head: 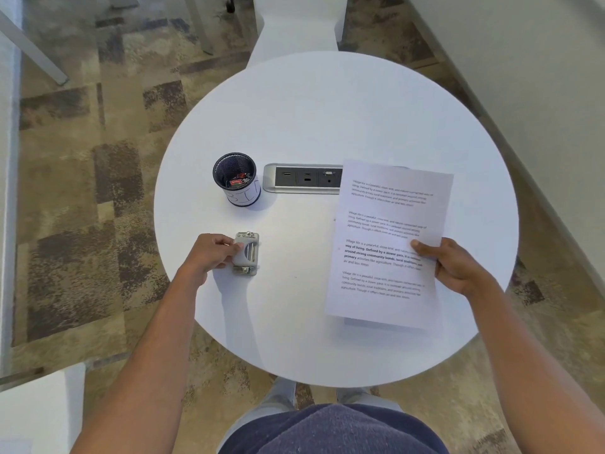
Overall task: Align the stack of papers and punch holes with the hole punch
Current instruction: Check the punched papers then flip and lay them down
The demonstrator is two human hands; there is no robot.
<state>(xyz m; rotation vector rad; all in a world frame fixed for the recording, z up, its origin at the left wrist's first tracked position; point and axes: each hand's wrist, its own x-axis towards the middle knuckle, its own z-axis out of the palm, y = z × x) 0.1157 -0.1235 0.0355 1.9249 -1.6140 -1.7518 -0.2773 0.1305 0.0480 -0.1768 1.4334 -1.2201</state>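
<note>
Looking down from above, we see a round white table (327, 109) filling the middle of the frame. At lower left of the table, our left hand (209, 252) is curled around the near-left side of a small grey hole punch (247, 253), thumb and fingers closed on its body; the punch rests on the table with its long axis running up and down the frame. Above it, at centre left, stands a dark mesh pen cup (236, 178), and just right of that a recessed power outlet strip (302, 178) lies across the table, its right end covered by paper. At centre right, our right hand (455, 265) pinches the right edge of the stack of papers (386, 237), thumb on top of the printed page and fingers beneath. The stack's long axis runs up the frame, tilted slightly clockwise, and its lower edge looks lifted off the table, casting a shadow. Punch and papers are well apart, with bare table between them. We judge the coming move turns on closing that gap: the stack's free left long edge faces the punch.
</note>
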